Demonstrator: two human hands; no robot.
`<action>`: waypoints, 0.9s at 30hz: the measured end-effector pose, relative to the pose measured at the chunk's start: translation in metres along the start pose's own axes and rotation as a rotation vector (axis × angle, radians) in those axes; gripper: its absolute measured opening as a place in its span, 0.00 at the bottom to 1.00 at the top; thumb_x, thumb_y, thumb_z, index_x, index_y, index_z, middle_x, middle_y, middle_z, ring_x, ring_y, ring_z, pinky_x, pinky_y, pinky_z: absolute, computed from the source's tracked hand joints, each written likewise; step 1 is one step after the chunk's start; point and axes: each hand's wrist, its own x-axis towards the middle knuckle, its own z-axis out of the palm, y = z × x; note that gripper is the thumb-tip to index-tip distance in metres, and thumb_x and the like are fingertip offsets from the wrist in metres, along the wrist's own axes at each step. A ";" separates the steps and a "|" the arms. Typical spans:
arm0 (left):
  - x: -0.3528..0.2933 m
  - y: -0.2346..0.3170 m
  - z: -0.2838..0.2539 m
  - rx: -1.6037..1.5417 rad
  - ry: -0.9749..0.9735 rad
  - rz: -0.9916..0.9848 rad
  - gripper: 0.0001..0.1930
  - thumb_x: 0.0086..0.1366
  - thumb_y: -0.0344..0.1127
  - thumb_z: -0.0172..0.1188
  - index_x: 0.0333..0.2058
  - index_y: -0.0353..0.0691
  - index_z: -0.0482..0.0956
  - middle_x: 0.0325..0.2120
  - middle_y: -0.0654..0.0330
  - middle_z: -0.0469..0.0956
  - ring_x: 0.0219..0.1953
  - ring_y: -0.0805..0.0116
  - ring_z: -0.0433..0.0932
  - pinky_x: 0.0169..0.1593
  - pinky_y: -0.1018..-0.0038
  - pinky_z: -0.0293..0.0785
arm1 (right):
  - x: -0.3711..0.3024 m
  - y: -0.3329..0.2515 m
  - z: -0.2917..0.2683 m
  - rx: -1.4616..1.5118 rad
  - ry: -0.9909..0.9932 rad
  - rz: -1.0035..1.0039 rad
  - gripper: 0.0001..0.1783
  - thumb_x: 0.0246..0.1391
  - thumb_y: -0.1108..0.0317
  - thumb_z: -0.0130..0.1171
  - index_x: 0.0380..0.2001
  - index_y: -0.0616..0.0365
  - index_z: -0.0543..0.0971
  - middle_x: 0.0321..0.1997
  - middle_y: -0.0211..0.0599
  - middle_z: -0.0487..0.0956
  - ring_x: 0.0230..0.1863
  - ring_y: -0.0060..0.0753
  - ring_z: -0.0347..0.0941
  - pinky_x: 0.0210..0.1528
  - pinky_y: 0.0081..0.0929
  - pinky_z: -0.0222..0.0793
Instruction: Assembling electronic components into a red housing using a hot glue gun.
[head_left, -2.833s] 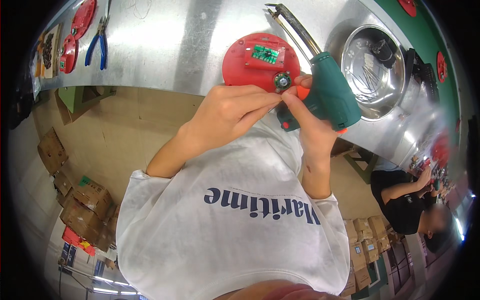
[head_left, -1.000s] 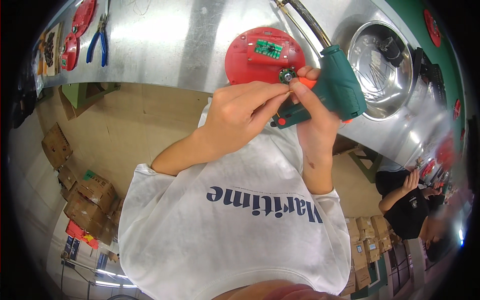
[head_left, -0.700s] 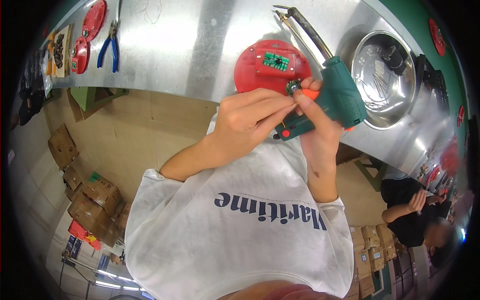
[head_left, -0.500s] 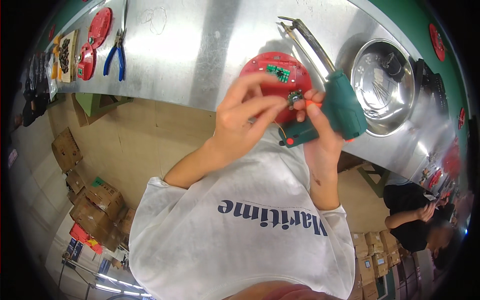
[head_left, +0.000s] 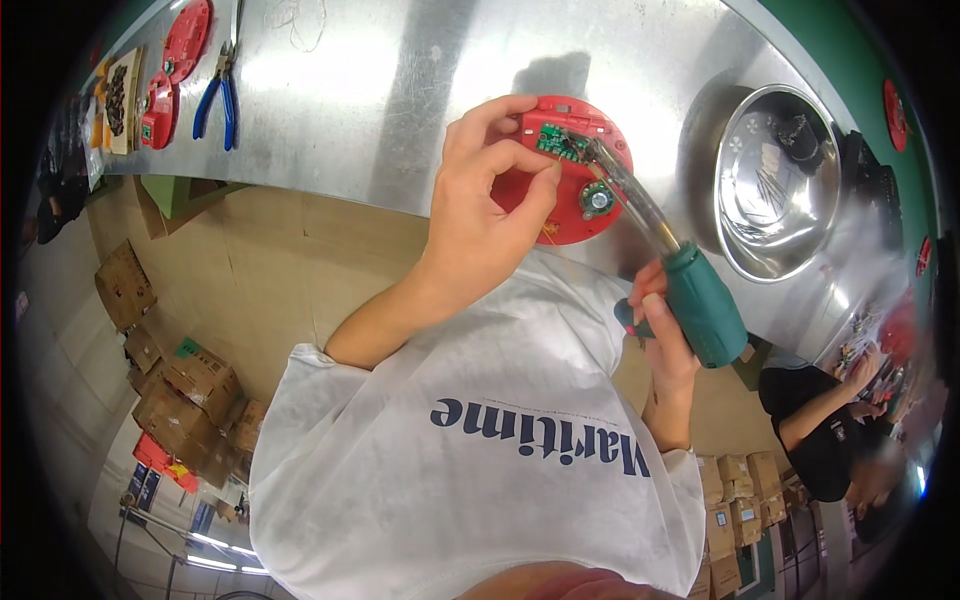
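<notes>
A round red plastic housing [head_left: 520, 188] lies on the metal table, with a green circuit board [head_left: 556, 141] in its upper part. Lower right on it sits a small round green part with a silvery centre [head_left: 597, 199]. My right hand [head_left: 664, 318] is closed round the green handle of a soldering gun [head_left: 705, 300]; its metal tip reaches the board's right end. My left hand [head_left: 485, 195] is at the housing's left side, thumb and forefinger pinched beside the board; what they hold is too small to make out. Thin yellowish wire [head_left: 550, 230] shows at the housing's lower edge.
Right of the housing stands a shiny metal bowl [head_left: 778, 185] holding thin sticks and a dark piece. Blue-handled cutters [head_left: 216, 105] and more red housings [head_left: 160, 108] lie at the far left. Another person [head_left: 815, 420] works at the right; cardboard boxes [head_left: 200, 385] stand below left.
The soldering gun has swung down so its tip meets the board. My right fingers have let go of the small round part, which now rests on the housing. My left hand has moved up to the board.
</notes>
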 end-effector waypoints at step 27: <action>0.005 0.006 -0.001 0.162 -0.025 -0.002 0.01 0.54 0.23 0.61 0.24 0.35 0.78 0.48 0.58 0.70 0.43 0.72 0.69 0.45 0.77 0.69 | -0.010 0.026 -0.020 -0.410 0.094 -0.061 0.13 0.34 0.80 0.60 0.30 0.64 0.78 0.25 0.38 0.76 0.24 0.33 0.71 0.32 0.27 0.68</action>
